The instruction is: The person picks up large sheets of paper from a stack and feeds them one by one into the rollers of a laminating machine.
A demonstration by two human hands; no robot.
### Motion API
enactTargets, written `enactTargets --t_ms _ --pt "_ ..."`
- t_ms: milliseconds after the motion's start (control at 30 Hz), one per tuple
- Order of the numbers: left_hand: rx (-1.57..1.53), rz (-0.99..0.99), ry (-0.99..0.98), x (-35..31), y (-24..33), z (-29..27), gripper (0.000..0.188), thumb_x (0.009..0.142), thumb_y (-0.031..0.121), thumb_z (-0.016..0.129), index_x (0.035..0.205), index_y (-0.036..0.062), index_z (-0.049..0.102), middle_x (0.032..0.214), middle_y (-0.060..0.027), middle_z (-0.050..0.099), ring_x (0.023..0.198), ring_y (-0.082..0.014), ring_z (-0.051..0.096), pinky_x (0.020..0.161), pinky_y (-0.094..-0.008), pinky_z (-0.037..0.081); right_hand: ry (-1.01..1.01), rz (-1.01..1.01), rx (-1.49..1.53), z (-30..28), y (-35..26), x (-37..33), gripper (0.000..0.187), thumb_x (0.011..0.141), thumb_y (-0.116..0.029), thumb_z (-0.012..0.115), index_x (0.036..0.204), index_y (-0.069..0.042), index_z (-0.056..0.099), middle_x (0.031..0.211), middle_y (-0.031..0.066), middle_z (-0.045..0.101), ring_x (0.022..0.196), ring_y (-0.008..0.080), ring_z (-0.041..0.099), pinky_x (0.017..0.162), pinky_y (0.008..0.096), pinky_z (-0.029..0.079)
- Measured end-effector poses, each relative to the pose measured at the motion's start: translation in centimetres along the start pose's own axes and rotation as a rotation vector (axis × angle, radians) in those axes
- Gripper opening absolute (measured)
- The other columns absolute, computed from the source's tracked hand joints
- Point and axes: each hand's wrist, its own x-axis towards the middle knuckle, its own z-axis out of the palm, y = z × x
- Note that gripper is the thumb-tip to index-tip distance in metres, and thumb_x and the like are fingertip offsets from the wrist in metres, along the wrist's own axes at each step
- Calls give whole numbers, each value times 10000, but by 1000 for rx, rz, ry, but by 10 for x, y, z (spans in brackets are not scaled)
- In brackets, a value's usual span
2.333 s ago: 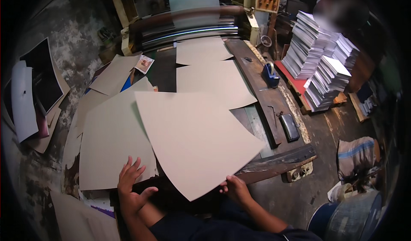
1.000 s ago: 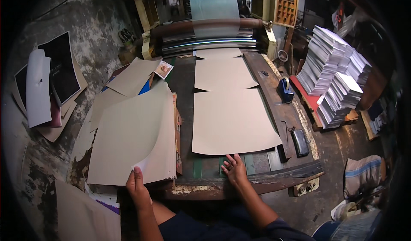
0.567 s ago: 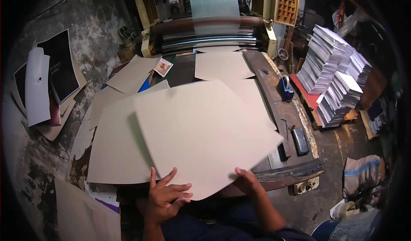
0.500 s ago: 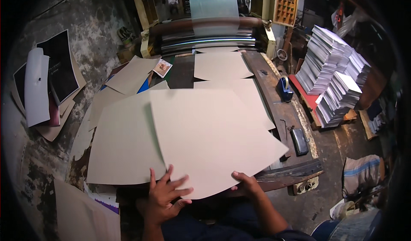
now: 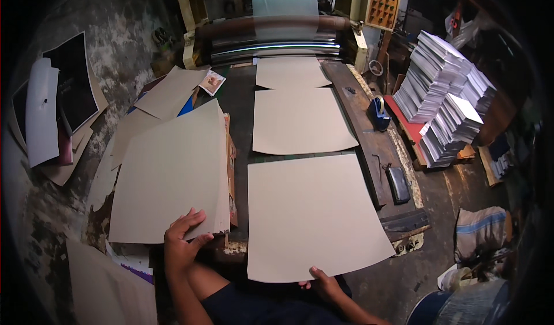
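A large grey-beige cardboard sheet lies over the near end of the machine's bed. My right hand pinches its near edge, thumb on top and fingers beneath. To the left is a thick stack of similar sheets. My left hand rests on the stack's near right corner, its fingers stretched and apart. Ahead of the held sheet, another cardboard sheet lies flat, separated by a narrow gap. Beyond it, a farther sheet reaches the rollers.
A clear film web hangs above the rollers. On the bed's right rail sit a blue tape dispenser and a dark oblong case. Tall paper stacks stand at right. Loose boards lie behind the left stack.
The held sheet has moved right, off the left stack, and lined up behind the sheets on the bed. My left hand has let go of it and shifted left to the stack.
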Motion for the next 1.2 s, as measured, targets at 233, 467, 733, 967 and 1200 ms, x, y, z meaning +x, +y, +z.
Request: enactTargets --t_ms 233,467,733,967,1200 --pt "-212 -140 -131 4 6 8 457 849 353 737 1129 -2 673 1184 -133 678 1292 -290 513 1106 -411 316 81 -40 185 1 -24 35 472 984 -423 506 1088 38 527 840 194 655 726 240 611 764 419 514" --pt "-193 -265 112 -2 -2 17 495 1038 320 448 1173 -130 604 1186 -197 653 1138 -230 581 1048 -346 375 58 -95 234 6 -52 62 464 989 -427 492 1050 28 559 935 218 679 732 215 638 808 431 533" --pt "-132 -201 360 -21 -35 38 629 1042 419 355 1175 -160 560 1168 -248 623 1072 -305 611 967 -422 468 1 -196 273 11 -63 86 546 998 -323 497 1395 0 308 1211 219 602 852 218 636 826 377 534" --pt "584 183 172 0 5 42 429 1041 287 391 1043 -43 666 992 -232 677 880 -388 652 793 -477 537 65 -129 340 19 -88 99 630 984 -202 509 1494 -44 174 1342 211 523 930 199 627 890 389 531" --pt "555 34 63 29 25 40 418 1041 285 394 1046 -38 659 992 -221 680 902 -373 660 833 -486 525 183 -85 373 31 -110 133 719 979 -199 513 1538 -107 70 1396 203 467 948 234 631 888 443 531"
